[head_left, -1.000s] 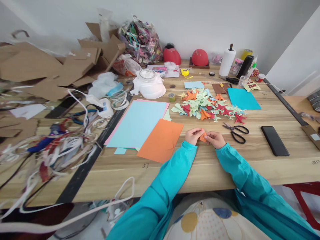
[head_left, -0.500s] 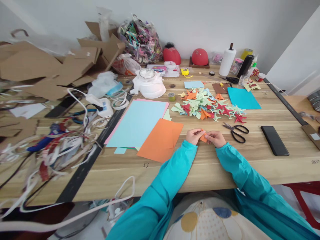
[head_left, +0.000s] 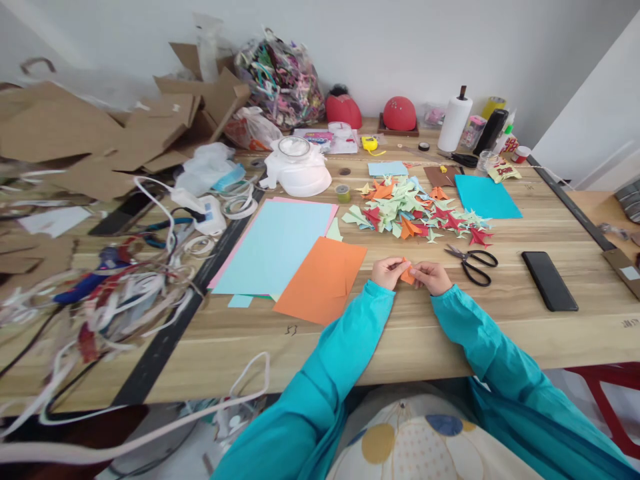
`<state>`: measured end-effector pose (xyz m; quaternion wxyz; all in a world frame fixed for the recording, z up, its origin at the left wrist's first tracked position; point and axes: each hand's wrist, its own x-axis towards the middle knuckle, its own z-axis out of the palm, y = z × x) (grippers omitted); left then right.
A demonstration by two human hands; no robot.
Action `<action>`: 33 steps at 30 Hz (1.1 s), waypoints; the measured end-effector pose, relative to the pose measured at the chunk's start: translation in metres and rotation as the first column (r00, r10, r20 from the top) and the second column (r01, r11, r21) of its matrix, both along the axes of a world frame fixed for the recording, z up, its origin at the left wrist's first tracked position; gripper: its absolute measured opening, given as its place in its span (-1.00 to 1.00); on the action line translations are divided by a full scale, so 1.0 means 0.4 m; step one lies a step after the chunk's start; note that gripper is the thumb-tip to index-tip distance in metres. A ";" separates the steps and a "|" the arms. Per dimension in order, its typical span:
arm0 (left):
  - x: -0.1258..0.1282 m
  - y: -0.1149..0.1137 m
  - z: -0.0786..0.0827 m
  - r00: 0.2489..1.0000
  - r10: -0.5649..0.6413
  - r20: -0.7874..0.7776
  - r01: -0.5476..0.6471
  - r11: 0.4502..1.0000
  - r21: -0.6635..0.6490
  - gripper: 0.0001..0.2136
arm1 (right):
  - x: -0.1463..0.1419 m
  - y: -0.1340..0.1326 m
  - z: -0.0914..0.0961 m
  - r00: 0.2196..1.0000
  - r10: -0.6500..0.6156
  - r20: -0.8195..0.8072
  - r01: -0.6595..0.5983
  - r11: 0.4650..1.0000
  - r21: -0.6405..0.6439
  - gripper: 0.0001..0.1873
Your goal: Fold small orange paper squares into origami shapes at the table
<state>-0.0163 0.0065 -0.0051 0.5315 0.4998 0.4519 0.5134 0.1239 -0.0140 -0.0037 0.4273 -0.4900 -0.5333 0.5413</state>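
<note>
Orange folded paper piece [head_left: 407,273] is pinched between left hand [head_left: 387,272] and right hand [head_left: 433,278], near the wooden table's [head_left: 425,333] front edge.

Long teal sleeves [head_left: 345,360], bare hands (cuffs gathered), patterned lap

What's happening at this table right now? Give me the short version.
A person in teal sleeves is folding paper. The left hand and right hand pinch a small orange paper piece between them, just above the wooden table. A larger orange sheet lies to the left, black scissors to the right, and a pile of folded paper shapes sits behind.
</note>
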 end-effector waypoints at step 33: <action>0.002 -0.005 0.008 0.955 -0.061 0.289 0.138 0.957 -0.255 -0.62 | 0.006 0.003 -0.004 0.997 0.061 -0.051 -0.064 0.997 -0.044 -0.64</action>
